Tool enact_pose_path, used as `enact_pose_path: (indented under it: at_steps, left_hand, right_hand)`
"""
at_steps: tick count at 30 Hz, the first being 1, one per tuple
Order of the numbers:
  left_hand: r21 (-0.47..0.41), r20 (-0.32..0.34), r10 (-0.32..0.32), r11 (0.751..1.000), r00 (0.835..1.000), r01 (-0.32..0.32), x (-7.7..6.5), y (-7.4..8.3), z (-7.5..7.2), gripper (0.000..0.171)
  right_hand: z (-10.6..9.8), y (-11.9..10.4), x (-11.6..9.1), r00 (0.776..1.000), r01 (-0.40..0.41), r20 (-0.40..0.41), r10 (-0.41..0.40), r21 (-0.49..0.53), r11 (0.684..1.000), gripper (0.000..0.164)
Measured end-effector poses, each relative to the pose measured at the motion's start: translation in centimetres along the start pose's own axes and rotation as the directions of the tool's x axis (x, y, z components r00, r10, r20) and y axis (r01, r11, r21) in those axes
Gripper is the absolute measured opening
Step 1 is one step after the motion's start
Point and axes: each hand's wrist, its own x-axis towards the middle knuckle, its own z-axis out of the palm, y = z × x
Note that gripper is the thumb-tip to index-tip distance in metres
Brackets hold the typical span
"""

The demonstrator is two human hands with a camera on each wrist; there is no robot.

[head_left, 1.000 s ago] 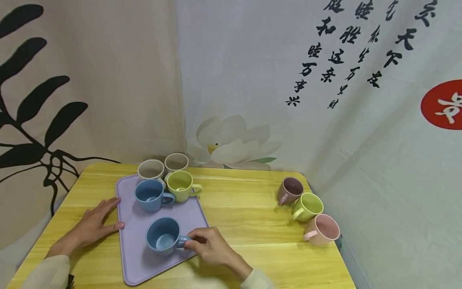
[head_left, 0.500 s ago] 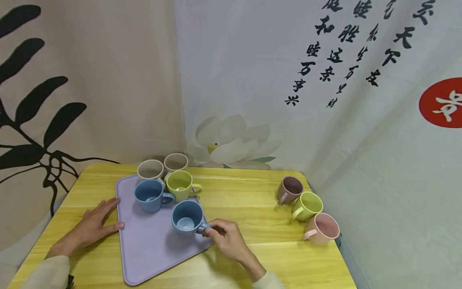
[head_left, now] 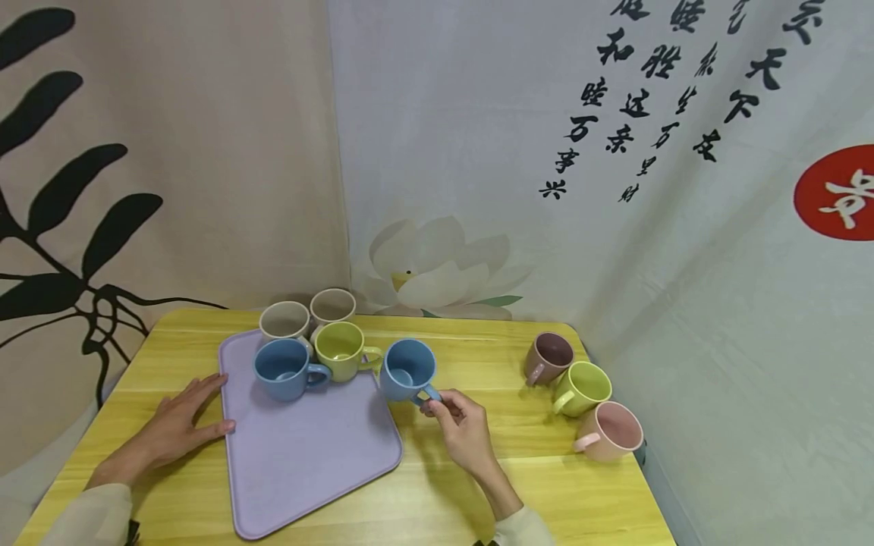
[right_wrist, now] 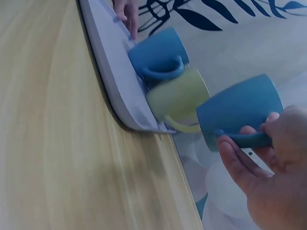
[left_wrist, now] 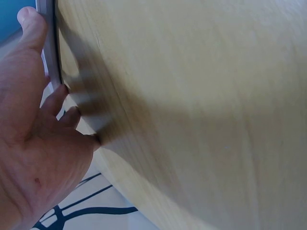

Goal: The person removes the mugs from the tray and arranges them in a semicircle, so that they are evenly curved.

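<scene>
By its handle, my right hand (head_left: 464, 432) pinches a blue mug (head_left: 407, 370), held upright just past the right edge of the lilac tray (head_left: 310, 462). The right wrist view shows this mug (right_wrist: 242, 110) raised off the table. My left hand (head_left: 171, 428) rests at the tray's left edge, fingers spread and touching the rim. A second blue mug (head_left: 283, 371) stands on the tray's far part, beside a yellow-green mug (head_left: 340, 353). Behind them are two pale grey-beige mugs (head_left: 284, 322), partly hidden. In the left wrist view, the left hand (left_wrist: 43, 129) touches the tray rim.
At the table's right side a dark mauve mug (head_left: 548, 360), another yellow-green mug (head_left: 583, 390) and a pink mug (head_left: 610, 432) stand in a row. A printed cloth (head_left: 437, 152) hangs behind the wooden table (head_left: 492, 493).
My right hand has carried the blue mug from over the tray's near middle, away and to the right, past the tray's edge. The left hand and the other mugs have stayed put.
</scene>
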Motion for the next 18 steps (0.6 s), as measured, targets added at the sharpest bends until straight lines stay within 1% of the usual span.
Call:
enact_pose_path:
  at_steps: [3, 6, 11, 14, 18]
  left_hand:
    - [0.001, -0.002, -0.001, 1.000, 1.000, 0.001, -0.1, 0.0, 0.0, 0.100]
    - [0.002, 0.000, -0.001, 1.000, 1.000, 0.001, 0.0, 0.0, 0.0, 0.100]
    - [0.006, 0.001, -0.003, 1.000, 1.000, 0.003, 0.0, 0.0, 0.0, 0.100]
    - [-0.001, 0.003, -0.004, 1.000, 1.000, 0.004, 0.0, 0.0, 0.0, 0.100]
    - [-0.005, 0.004, -0.009, 1.000, 1.000, 0.009, 0.0, 0.1, 0.0, 0.100]
  right_hand:
    - [-0.6, 0.4, 0.4, 0.996, -0.032, -0.079, 0.029, -0.034, 0.999, 0.015]
    - [-1.3, 0.8, 0.7, 0.984, -0.085, -0.164, 0.073, -0.065, 0.994, 0.016]
    - [-2.3, 1.7, 1.3, 0.954, -0.139, -0.284, 0.096, -0.134, 0.981, 0.015]
    - [-2.9, 2.2, 1.6, 0.935, -0.158, -0.340, 0.096, -0.161, 0.974, 0.015]
    - [-3.7, 2.8, 2.0, 0.906, -0.205, -0.406, 0.117, -0.182, 0.962, 0.017]
